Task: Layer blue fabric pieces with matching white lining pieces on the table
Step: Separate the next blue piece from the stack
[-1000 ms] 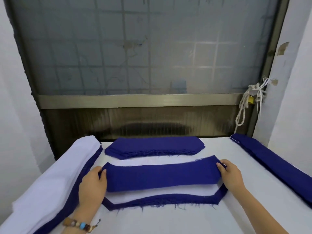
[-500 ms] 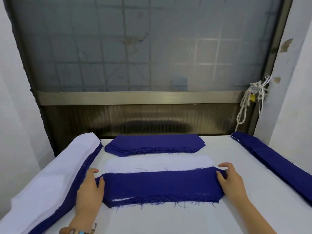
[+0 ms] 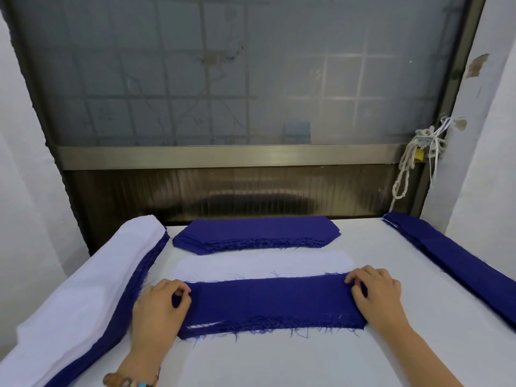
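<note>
Change since one second ago: the blue fabric piece (image 3: 270, 303), then held up over the middle of the white lining, now lies lower and nearer to me, and both hands have come down with it to the tabletop. The camera has also tipped slightly.

Far left: a long pile of white cloth (image 3: 83, 286) runs along the table edge, with a dark blue layer showing along its inner side.

Left hand (image 3: 159, 311): palm down on the table (image 3: 279, 361), fingers curled together, tips and thumb pinching the left end of the blue fabric piece. A beaded bracelet (image 3: 129, 382) shows at the wrist.

Centre: the blue fabric piece lies flat across the table between the two hands, frayed threads along its near edge. A thin white sliver shows at its near left edge. The white lining piece (image 3: 262, 265) shows just beyond it, as a bare band, with the blue piece's far edge lying on it. Further back, apart from the lining, sits a stack of blue pieces (image 3: 257, 233) with angled ends.

Right hand (image 3: 377, 298): palm down, fingers bent and close together, tips gripping the far right corner of the blue fabric piece. I cannot see the thumb.

Far right: a stack of long blue strips (image 3: 452, 269) runs along the table edge. Above it a rope (image 3: 402, 177) and a yellow padlock (image 3: 418, 162) hang from the frame of the window (image 3: 223, 79).
</note>
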`<state>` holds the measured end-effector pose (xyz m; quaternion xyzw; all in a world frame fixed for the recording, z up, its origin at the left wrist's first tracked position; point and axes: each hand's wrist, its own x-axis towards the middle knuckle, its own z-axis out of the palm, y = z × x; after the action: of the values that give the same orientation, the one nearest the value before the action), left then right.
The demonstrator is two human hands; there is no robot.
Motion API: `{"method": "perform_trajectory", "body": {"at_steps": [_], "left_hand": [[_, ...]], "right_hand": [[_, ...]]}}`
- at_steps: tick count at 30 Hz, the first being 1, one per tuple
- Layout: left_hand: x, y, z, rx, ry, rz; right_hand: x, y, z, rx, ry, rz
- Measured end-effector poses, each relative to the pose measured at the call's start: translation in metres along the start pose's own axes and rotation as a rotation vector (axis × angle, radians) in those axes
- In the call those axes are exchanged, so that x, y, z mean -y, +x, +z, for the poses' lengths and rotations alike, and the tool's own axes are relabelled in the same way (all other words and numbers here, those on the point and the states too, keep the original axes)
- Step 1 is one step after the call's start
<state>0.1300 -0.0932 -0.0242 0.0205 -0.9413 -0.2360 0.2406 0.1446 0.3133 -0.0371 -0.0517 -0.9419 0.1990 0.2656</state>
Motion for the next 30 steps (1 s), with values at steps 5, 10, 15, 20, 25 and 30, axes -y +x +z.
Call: {"method": "perform_trajectory", "body": {"at_steps": [5,10,15,20,25,30], "left_hand": [[-0.001,0.003,-0.002,0.0,0.026,0.008],[-0.013,0.019,-0.005,0.105,0.202,0.026],[-0.038,0.06,0.009,0.11,0.24,0.095],[-0.065,0.106,0.052,0.165,0.211,0.208],[-0.089,0.132,0.096,0.246,0.149,0.309],[-0.099,0.154,0.119,0.199,0.162,0.322]], "right_hand": [[0.005,0.002,-0.001,-0.018,-0.121,-0.058],[0.028,0.024,-0.008,0.05,-0.517,0.017],[0.062,0.068,0.009,0.101,-0.34,-0.037],[0.096,0.108,0.05,0.17,-0.09,-0.159],[0.122,0.139,0.092,0.273,-0.016,-0.275],[0.124,0.169,0.121,0.248,-0.074,-0.281]]}}
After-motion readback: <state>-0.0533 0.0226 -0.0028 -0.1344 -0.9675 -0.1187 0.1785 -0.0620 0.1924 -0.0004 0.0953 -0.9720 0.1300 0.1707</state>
